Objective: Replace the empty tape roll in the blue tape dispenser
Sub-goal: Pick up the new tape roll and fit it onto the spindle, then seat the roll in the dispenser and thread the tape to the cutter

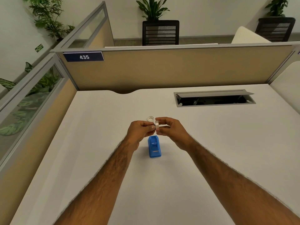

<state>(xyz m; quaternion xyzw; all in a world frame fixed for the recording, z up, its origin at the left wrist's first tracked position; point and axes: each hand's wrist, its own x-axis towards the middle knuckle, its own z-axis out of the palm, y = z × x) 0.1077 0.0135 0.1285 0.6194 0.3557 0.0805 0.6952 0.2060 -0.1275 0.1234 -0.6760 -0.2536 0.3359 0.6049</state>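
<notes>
The blue tape dispenser (154,146) stands on the white desk (100,143), its roll bay open and bare. Just above it, both hands meet on a small tape roll (157,124) held on edge. My left hand (140,129) pinches the roll's left side with its fingertips. My right hand (170,128) grips it from the right, thumb below and fingers over the top. A flat white ring (150,118), a second roll or core, lies on the desk just behind the hands.
A beige partition (170,69) with a "435" label closes off the back of the desk, and another runs along the left side. An open cable tray (214,99) is recessed at the back right. Chairs and plants stand beyond the partition.
</notes>
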